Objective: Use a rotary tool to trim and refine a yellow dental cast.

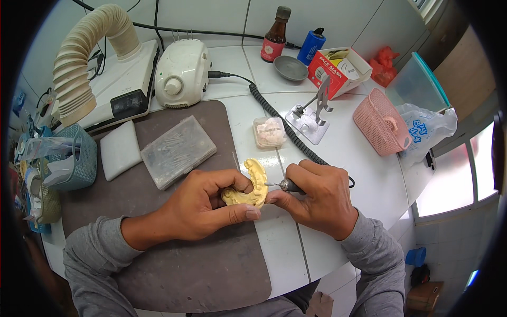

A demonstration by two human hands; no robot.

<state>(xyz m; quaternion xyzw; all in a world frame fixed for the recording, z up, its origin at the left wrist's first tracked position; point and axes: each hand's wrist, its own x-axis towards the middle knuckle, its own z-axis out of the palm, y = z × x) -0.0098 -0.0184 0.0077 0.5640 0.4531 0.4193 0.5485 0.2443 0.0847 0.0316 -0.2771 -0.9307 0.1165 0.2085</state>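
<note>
A yellow dental cast [255, 186], curved like a horseshoe with teeth along it, is held up over the mat's right edge. My left hand [211, 203] is closed around its left side, thumb along the near edge and fingers inside the arch. In my right hand [322, 195] is a rotary handpiece [289, 185] with a dark grip, held like a pen. Its thin bur points left and its tip meets or nearly meets the cast's outer right side. My right thumb rests close to the cast's lower right edge.
A brown mat [206, 269] covers part of the white tiled table. Beyond my hands are a plastic bur case [179, 150], a small tub [269, 132], a metal stand [315, 113] and a coiled cord [274, 112] from the control unit [182, 74]. A pink basket [377, 124] stands right.
</note>
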